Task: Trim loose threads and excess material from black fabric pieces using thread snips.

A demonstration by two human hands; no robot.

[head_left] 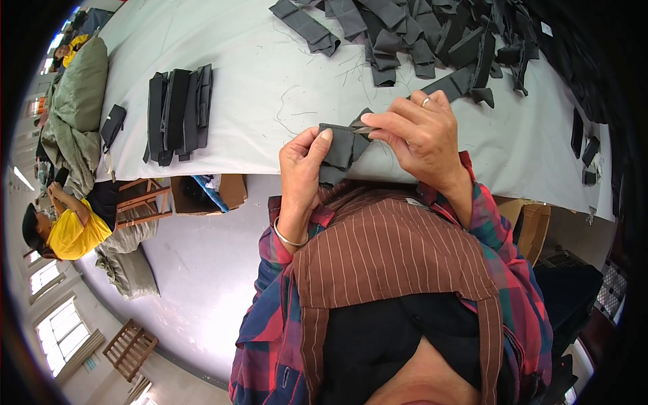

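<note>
My left hand [304, 162] is closed on a dark grey fabric piece [339, 150], thumb on top near its upper left corner. The piece is folded and hangs over the near edge of the white table. In my right hand [422, 135] is a small pointed metal tool [363, 129], pinched between thumb and fingers. Its tip touches the upper edge of the fabric; most of the tool is hidden, so I cannot tell its exact kind. A dark fabric strip [449, 86] runs from behind my right hand toward the pile.
Loose dark fabric strips [405, 34] lie heaped at the far side of the white table [243, 108]. A neat stack of strips [177, 115] and a black pouch [113, 126] lie left. Open cardboard box [233, 192] stands below the edge. A person in yellow [77, 229] sits left.
</note>
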